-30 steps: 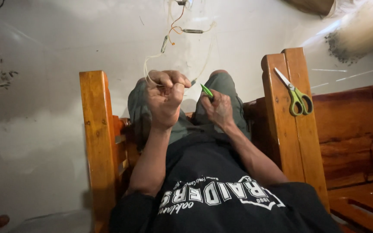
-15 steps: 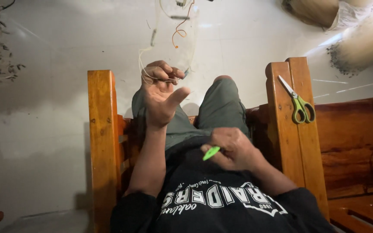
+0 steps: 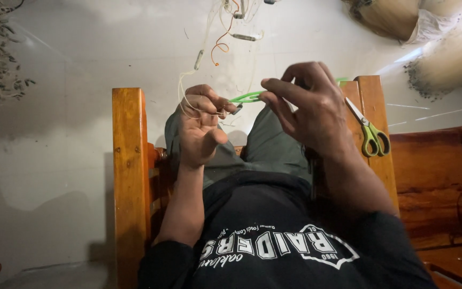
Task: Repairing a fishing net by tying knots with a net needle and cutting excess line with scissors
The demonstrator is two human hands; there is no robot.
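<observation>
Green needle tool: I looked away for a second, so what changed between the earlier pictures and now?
The right hand rose from the lap, carrying the green needle tool up to the left hand, its tip now at the left fingers. The left hand kept pinching the pale line. The scissors stayed on the wooden armrest.

The room is dim, with soft light spreading across the pale floor (image 3: 70,160) and brighter glare at the upper right. Dark shadow pools under the wooden chair (image 3: 126,176). Wide-angle bending warps the edges; the corners go soft.
</observation>
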